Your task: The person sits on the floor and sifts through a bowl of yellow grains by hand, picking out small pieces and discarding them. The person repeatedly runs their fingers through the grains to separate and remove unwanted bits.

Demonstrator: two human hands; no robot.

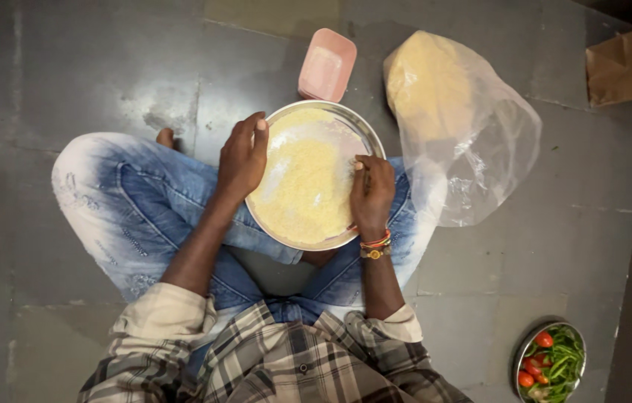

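Grain (302, 183) may spill off the tilted steel plate (364, 128) balanced on crossed legs: left hand (243, 159) grips its rim, right hand (372, 192) rests curled in the grain.

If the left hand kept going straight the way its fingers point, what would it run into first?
The left hand grips the near-left rim of the round metal plate, fingers pointing up and slightly right. Going on, it would likely cross the pale grain near the plate's far rim first, then the pink tub beyond; depth is unclear.
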